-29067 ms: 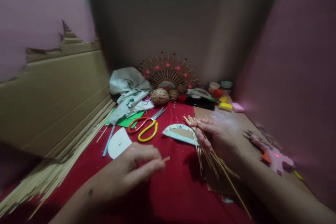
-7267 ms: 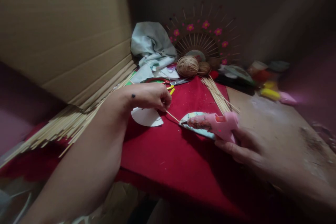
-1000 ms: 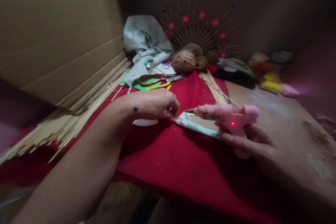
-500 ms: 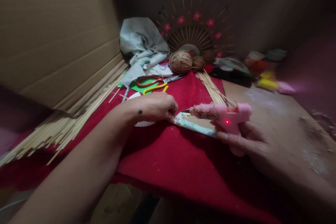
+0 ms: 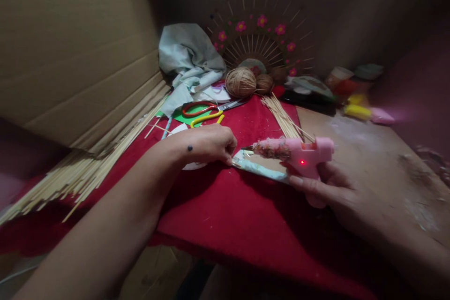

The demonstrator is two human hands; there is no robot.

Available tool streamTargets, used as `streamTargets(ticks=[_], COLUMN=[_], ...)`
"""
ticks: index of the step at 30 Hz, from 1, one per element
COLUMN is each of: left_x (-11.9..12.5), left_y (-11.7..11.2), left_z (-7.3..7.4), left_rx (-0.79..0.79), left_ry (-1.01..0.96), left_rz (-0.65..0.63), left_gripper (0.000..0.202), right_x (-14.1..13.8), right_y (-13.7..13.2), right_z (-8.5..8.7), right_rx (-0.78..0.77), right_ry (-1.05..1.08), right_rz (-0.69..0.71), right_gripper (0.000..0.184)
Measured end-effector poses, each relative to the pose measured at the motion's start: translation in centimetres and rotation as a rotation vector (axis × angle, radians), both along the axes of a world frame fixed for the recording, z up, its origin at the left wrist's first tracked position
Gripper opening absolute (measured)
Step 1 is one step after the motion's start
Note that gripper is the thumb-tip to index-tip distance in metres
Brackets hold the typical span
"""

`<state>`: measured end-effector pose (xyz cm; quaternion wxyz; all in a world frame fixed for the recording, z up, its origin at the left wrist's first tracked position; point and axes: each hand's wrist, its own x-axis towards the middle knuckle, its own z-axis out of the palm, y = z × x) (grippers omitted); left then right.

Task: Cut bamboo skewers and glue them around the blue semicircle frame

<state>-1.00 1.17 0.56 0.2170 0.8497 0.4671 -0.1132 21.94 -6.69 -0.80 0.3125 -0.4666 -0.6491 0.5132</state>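
Note:
My right hand [image 5: 330, 192] grips a pink hot glue gun [image 5: 298, 152] whose red light is on; its nozzle points left over a pale blue half-ring of card [image 5: 258, 171] lying on the red cloth [image 5: 228, 206]. My left hand [image 5: 211, 143] is closed in a pinch at the left tip of that half-ring, pressing there; a thin stick it held earlier is hidden under the fingers. A white half-disc of paper [image 5: 190, 165] lies partly under my left hand.
A bundle of short sticks [image 5: 283, 117] lies behind the glue gun. Red and yellow scissors [image 5: 204, 110], twine balls [image 5: 241, 82], a grey cloth [image 5: 188, 63] and a flowered stick fan [image 5: 260, 42] stand at the back. Long sticks [image 5: 87, 164] lean along the cardboard wall [image 5: 77, 47] at left.
In the last second my left hand has stayed pinched at the half-ring's tip and the glue gun has shifted slightly left. Seven seconds ago the stick showed between my fingers.

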Motion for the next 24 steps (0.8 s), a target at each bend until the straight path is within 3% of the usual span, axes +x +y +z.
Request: streamTargets(ticks=[4, 9, 16, 24], left_x=[-0.14, 0.09, -0.01, 0.04], left_y=[-0.03, -0.10, 0.20, -0.15], left_z=[-0.34, -0.09, -0.26, -0.05], left_rx=[0.032, 0.012, -0.001, 0.062], left_ry=[-0.015, -0.001, 0.007, 0.008], left_rz=[-0.012, 0.019, 0.054, 0.043], left_gripper=[0.012, 0.012, 0.012, 0.014], right_x=[-0.24, 0.07, 0.08, -0.10], right_y=[0.01, -0.03, 0.02, -0.22], right_z=[0.29, -0.19, -0.31, -0.18], right_rx=[-0.007, -0.041, -0.052, 0.084], right_ry=[0.028, -0.020, 0.009, -0.051], right_rz=[0.029, -0.051, -0.006, -0.084], right_gripper=[0.037, 0.037, 0.041, 0.037])
